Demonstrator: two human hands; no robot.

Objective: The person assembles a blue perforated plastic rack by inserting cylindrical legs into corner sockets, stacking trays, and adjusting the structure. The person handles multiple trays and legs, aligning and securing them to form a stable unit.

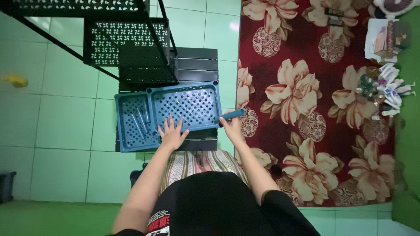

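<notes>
I saw white tubes and small bottles [385, 89] clustered at the rug's right edge, a pale box [381, 41] beyond them.

Both bare arms stretched forward from the near edge, left hand [172, 133] flat, palm down, fingers spread and pointing far, right hand [231, 126] farther right, fingers curled closed in a grip, wrist straight

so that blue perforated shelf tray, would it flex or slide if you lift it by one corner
The blue tray looks like thin moulded plastic full of holes, so probably light and somewhat bendy. It overhangs the black slatted stand, so it may tip if pushed. The left hand presses flat on it; the right hand grips a blue tube.
</notes>
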